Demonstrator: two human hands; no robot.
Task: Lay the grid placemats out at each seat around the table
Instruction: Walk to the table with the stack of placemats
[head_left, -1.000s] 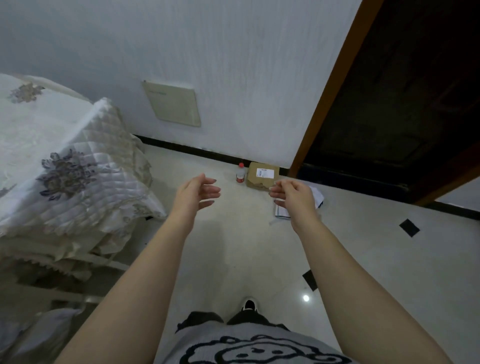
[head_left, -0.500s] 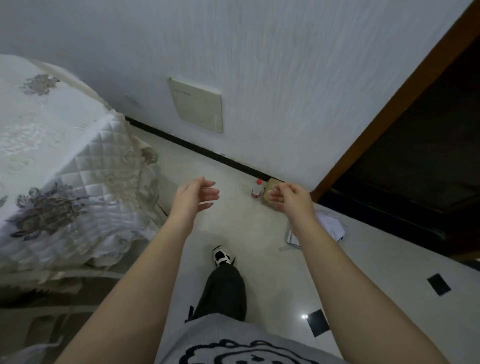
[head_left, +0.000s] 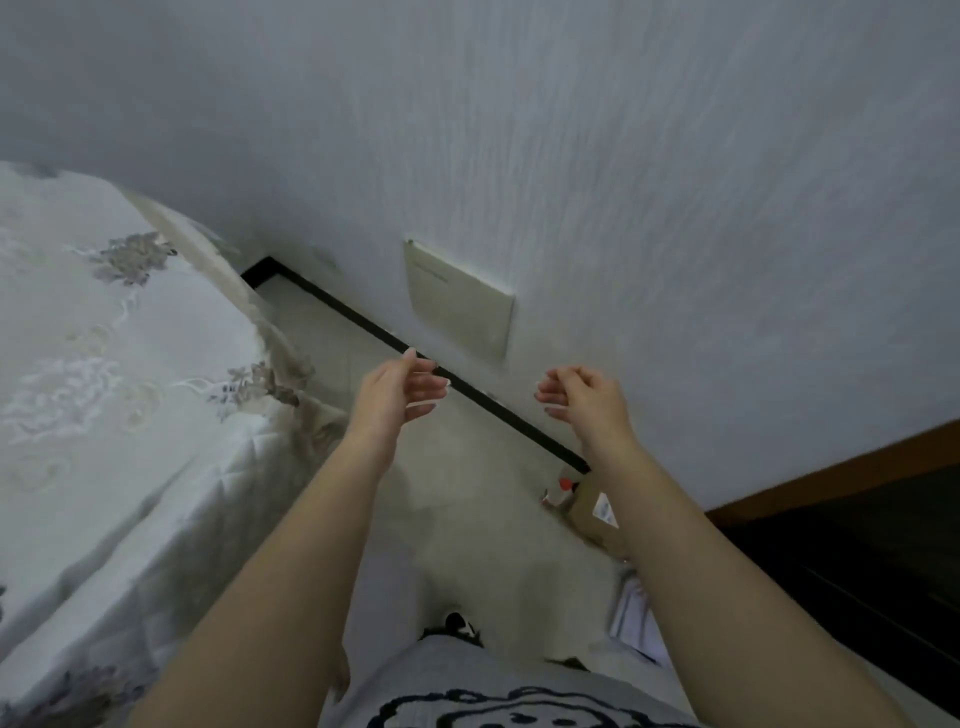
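1. Quilted white cloth with grey flowers covers the bench (head_left: 104, 395) at the far left; I see no grid placemat on the part in view, nor anywhere else.
2. Left hand (head_left: 397, 397) hangs over the floor beside the bench corner, fingers loosely curled and apart, holding nothing.
3. Right hand (head_left: 582, 397) is likewise slack, part-curled and empty, in front of the wall plate (head_left: 457, 301).
4. I judge we are between placements: next I must find the mats, then carry one to a seat.
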